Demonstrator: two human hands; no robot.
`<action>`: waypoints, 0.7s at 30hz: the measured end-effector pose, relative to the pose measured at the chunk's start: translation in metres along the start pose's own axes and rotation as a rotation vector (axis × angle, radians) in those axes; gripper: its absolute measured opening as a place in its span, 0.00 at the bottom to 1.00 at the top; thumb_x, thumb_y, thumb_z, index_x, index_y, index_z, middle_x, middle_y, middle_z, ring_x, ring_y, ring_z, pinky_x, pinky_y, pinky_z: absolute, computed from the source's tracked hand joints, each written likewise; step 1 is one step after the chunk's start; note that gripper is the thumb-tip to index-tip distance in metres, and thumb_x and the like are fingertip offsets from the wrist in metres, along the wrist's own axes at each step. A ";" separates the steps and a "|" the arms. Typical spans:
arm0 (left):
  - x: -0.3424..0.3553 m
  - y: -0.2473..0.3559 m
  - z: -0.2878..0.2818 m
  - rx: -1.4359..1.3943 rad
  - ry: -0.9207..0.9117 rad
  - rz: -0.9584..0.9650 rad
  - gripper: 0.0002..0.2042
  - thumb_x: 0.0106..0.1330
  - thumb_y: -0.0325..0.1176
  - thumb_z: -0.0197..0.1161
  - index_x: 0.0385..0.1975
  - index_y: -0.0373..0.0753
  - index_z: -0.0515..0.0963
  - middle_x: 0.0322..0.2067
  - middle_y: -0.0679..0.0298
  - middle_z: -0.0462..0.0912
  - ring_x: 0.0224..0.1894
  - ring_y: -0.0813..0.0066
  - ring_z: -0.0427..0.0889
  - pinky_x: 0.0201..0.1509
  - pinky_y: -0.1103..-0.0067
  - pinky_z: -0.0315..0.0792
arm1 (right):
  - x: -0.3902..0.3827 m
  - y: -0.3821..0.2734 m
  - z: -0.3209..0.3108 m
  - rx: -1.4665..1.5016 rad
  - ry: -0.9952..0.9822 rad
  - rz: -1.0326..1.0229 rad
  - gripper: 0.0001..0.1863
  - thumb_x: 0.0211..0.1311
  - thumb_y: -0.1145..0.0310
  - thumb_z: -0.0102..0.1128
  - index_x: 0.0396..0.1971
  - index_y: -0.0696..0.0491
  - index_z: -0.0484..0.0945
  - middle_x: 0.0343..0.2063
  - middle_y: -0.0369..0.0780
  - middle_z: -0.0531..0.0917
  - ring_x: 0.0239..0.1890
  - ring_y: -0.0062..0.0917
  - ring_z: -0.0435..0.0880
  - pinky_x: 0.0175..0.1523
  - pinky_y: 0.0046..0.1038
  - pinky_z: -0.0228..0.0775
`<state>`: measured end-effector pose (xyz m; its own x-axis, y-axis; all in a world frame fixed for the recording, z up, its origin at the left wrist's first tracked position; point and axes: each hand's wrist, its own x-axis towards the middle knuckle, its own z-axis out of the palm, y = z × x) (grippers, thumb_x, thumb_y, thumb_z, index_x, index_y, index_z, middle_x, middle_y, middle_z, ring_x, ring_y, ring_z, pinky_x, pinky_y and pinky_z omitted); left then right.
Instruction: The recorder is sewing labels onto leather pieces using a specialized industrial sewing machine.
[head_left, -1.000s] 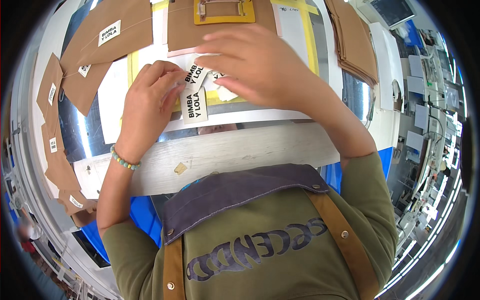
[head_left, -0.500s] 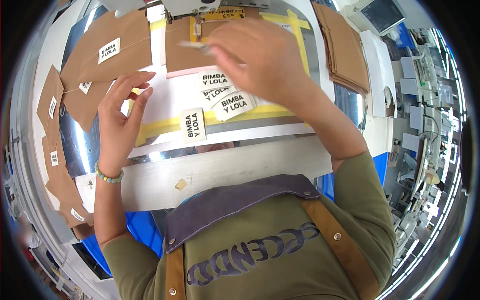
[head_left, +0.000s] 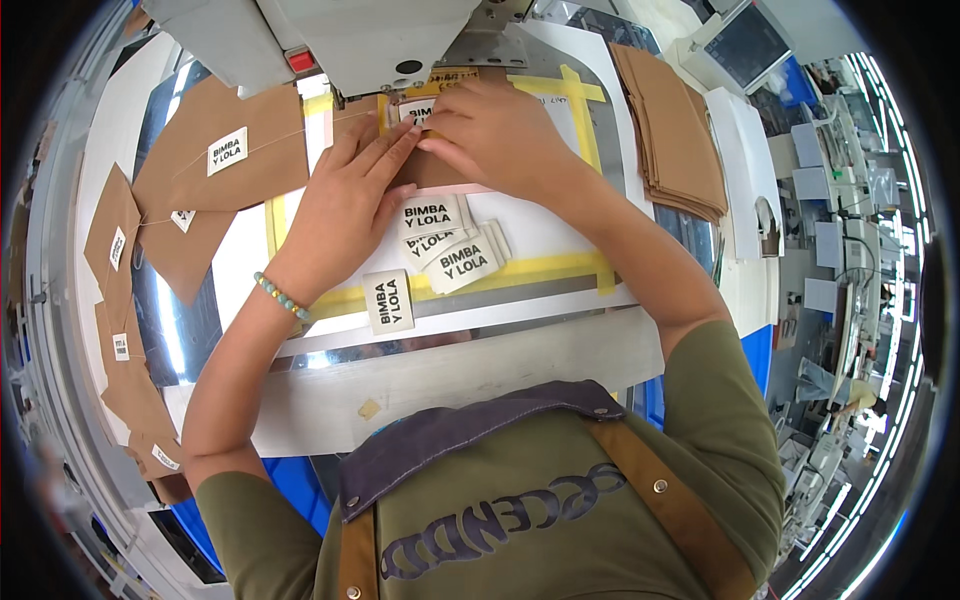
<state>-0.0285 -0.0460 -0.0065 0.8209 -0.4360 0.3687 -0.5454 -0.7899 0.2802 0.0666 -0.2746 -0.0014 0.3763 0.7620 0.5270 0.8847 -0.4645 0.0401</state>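
A white fabric label (head_left: pixel 414 108) with black print lies on a brown fabric piece (head_left: pixel 440 174), inside a small yellow frame under the sewing machine head (head_left: pixel 370 40). My left hand (head_left: pixel 345 205) rests on the brown piece with its fingers stretched out, their tips at the label's lower edge. From the other side my right hand (head_left: pixel 500 135) reaches in, fingers bent and pinching the label's right edge. The two hands' fingertips nearly meet there and partly cover the label. Closer to me, several loose labels (head_left: pixel 465 262) overlap in a pile, and a single label (head_left: pixel 388 302) lies apart.
At left, brown pieces with labels (head_left: pixel 230 115) hang together on a thread and trail over the table edge. A stack of brown pieces (head_left: pixel 670 135) stands at right, near a screen (head_left: pixel 748 48). Yellow tape (head_left: pixel 540 268) borders the white work sheet.
My left hand has moved right and forward onto the brown piece. My right hand has come down, and the label now lies in the yellow frame. More of the machine head shows.
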 end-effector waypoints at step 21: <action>0.006 -0.011 -0.004 -0.017 -0.070 0.012 0.27 0.70 0.31 0.69 0.69 0.36 0.75 0.69 0.54 0.77 0.76 0.50 0.67 0.78 0.61 0.66 | -0.020 0.015 0.007 0.135 -0.186 -0.005 0.21 0.65 0.73 0.64 0.58 0.51 0.84 0.67 0.36 0.80 0.69 0.35 0.75 0.72 0.39 0.71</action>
<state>-0.0181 -0.0384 -0.0035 0.8235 -0.4752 0.3099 -0.5581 -0.7769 0.2915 0.0747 -0.2934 -0.0171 0.4052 0.8399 0.3610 0.9107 -0.4056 -0.0786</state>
